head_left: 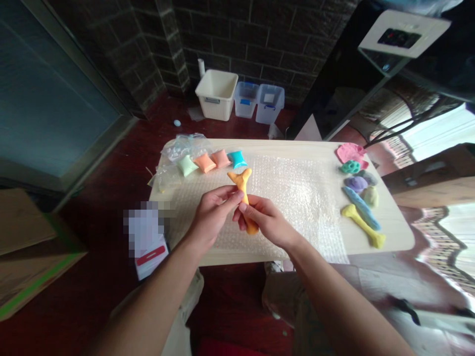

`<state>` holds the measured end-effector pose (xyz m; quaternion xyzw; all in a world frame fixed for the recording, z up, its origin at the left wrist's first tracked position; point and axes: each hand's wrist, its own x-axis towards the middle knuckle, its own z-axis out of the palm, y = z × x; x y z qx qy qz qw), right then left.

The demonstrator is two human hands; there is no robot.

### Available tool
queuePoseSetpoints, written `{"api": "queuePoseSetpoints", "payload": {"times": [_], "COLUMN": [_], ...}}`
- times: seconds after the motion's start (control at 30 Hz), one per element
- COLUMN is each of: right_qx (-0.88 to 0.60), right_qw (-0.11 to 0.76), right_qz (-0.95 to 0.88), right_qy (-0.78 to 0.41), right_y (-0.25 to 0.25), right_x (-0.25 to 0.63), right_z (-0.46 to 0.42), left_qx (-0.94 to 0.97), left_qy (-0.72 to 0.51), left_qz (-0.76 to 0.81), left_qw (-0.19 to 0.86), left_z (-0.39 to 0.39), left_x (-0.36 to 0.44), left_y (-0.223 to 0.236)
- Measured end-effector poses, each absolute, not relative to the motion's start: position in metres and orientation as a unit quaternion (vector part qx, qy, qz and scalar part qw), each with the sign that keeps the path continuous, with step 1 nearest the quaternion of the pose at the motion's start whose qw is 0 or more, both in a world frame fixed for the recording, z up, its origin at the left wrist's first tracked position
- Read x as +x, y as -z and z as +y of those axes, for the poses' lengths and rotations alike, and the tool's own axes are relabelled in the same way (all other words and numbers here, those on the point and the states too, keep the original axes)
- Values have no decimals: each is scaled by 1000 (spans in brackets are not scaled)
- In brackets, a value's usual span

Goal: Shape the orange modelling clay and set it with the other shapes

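A piece of orange modelling clay (243, 185) is held up over the table, its top end forked into two short prongs and its lower end thick and rounded. My left hand (217, 210) pinches it around the middle, thumb on the front. Lower down, my right hand (265, 217) has its fingers wrapped about the thicker part. Beneath both hands a sheet of bubble wrap (293, 198) covers much of the table (297, 147). Behind them lie small packets of clay: a green packet (187, 165), two orange-pink ones (205, 162), and a blue packet (237, 159).
At the table's right end are shaped clay pieces: pink (351, 154), teal (350, 167), purple (356, 184), a blue stick (361, 207) and a yellow bone shape (363, 226). Clear plastic bags (185, 146) lie at the back left. Bins (217, 94) stand by the wall.
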<state>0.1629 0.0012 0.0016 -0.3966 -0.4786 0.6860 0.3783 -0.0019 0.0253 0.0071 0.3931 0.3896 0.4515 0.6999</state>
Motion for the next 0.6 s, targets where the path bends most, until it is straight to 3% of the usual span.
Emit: {"api": "queuePoseSetpoints", "payload": {"times": [0.1,0.23,0.6], "right_qx": [-346,-333,-345], "right_qw": [387,443,462], "right_qz": [-426,-425,-426], "right_qy": [-741,-716,-697], "right_y": [-3,-1,-2], "right_x": [158,153,155], "right_z": [-1,-1,-1], "left_qx": [381,362,379], "left_qy": [-432,-441,-456], "left_qz": [357,326,305], "left_qw": [735,754,746], "left_z": [22,21,24], "left_x": [-2,-3,-3], "left_y": [-10,-10,-9]}}
